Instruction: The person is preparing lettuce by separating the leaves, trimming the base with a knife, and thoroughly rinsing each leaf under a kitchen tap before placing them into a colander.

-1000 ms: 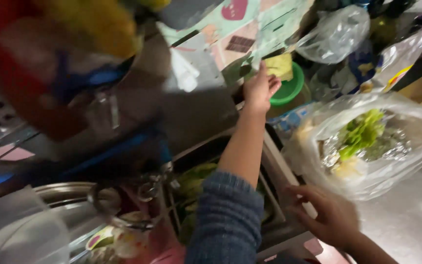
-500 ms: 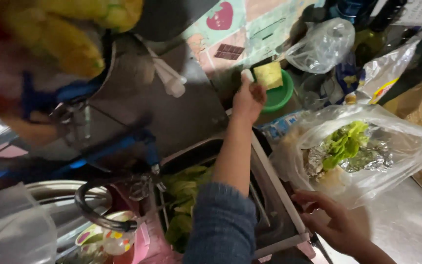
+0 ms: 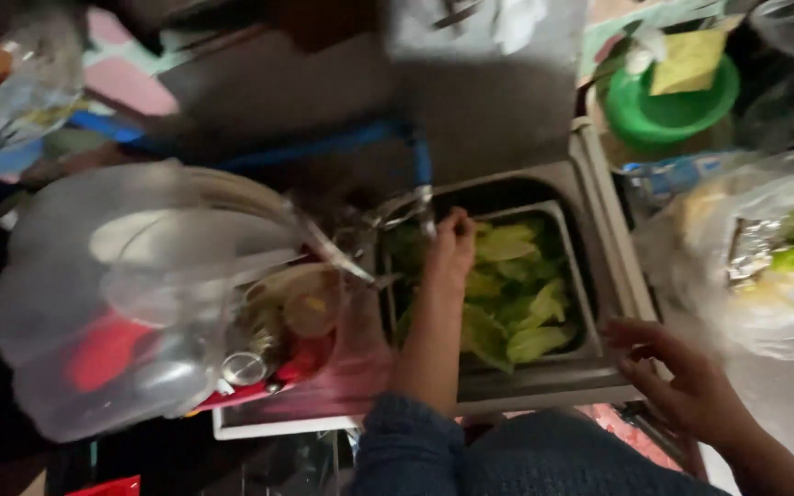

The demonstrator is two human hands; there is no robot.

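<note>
the sink point(image 3: 590, 184) looked like dull grey metal, its tap point(image 3: 415, 207) shinier. the bowl point(image 3: 682, 106) was smooth green plastic, the bags point(image 3: 746, 266) thin, glossy, crinkled film. the stacked containers point(image 3: 112, 303) were clear plastic, and the sleeve point(image 3: 406, 450) a ribbed knit.

Left arm: dark blue knitted sleeve point(image 3: 403, 450), pushed up below the elbow, forearm bare. Right hand point(image 3: 682, 381): bare, no glove or ring visible.

two hands point(image 3: 452, 248), one sink point(image 3: 599, 239), one green bowl point(image 3: 668, 115)
</note>
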